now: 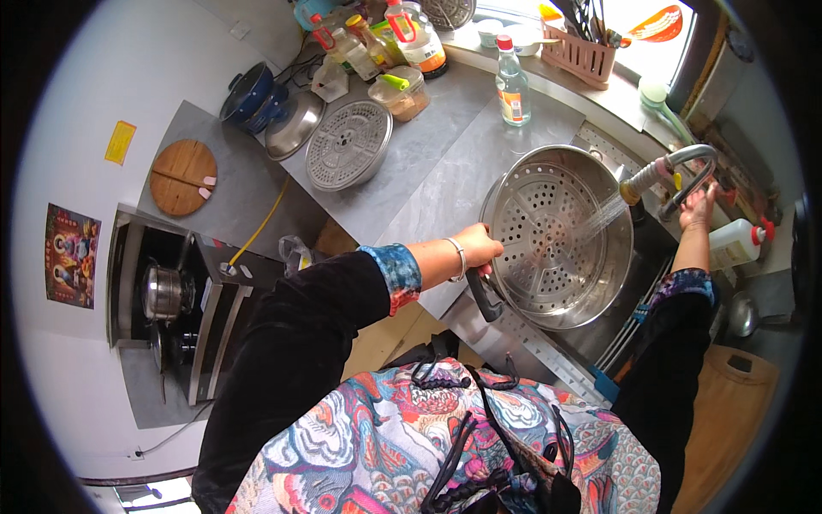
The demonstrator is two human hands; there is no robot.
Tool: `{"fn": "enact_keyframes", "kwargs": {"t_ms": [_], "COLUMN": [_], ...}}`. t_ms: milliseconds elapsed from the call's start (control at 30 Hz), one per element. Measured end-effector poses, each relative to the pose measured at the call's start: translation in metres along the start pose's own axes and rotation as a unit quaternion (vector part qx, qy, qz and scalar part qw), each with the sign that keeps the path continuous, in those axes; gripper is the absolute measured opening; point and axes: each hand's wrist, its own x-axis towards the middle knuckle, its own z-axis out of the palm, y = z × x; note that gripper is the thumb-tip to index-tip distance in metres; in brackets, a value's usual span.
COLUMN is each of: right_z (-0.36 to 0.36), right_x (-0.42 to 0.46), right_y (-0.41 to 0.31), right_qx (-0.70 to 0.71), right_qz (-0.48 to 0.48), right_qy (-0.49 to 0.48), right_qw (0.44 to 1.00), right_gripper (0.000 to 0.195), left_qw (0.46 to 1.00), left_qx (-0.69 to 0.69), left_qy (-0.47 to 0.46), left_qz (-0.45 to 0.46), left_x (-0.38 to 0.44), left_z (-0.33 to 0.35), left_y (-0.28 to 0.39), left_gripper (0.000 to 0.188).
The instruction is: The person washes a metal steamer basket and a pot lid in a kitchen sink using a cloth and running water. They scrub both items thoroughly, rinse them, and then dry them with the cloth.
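A large stainless steel steamer pot [565,315] sits tilted over the sink, with a perforated steamer plate [546,238] inside it. My left hand [478,249] grips it at the left rim, by the top of its black handle [483,297]. Water sprays into the pot from the ribbed head of a faucet [648,177]. At the bent metal pipe of that faucet is my right hand [697,207], fingers curled; whether they close on it is partly hidden. A white bottle with a red cap [735,243] lies just right of this hand.
On the grey counter [443,160] stand a clear glass bottle [514,90], a second perforated steamer plate [347,144], a lidded container [401,96] and several condiment bottles. A pink utensil basket [578,58] is on the windowsill. A wooden cutting board [729,417] leans at right. A stove with a pot [164,292] is left.
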Motion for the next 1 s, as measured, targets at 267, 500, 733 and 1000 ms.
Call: {"fn": "enact_keyframes", "kwargs": {"t_ms": [267, 500, 733, 1000], "right_z": [-0.015, -0.045, -0.047, -0.019], "right_x": [-0.05, -0.125, -0.158, -0.178], "right_y": [-0.003, 0.043, 0.03, 0.029], "right_qx": [-0.061, -0.236, -0.398, -0.364], "right_qz": [-0.028, 0.072, 0.033, 0.036], "right_qy": [0.034, -0.08, -0.091, -0.114], "right_qw": [0.997, 0.966, 0.912, 0.924], "right_gripper": [0.084, 0.075, 0.091, 0.086], "left_qw": [0.994, 0.964, 0.948, 0.964], "left_qx": [0.069, 0.168, 0.206, 0.095], "left_qy": [0.051, 0.102, 0.117, 0.095], "left_qz": [0.066, 0.181, 0.212, 0.229], "left_x": [-0.003, -0.014, -0.014, -0.018], "left_z": [0.01, 0.01, 0.01, 0.0], "left_y": [0.004, 0.002, -0.001, -0.031], "left_gripper": [0.07, 0.041, 0.069, 0.078]}}
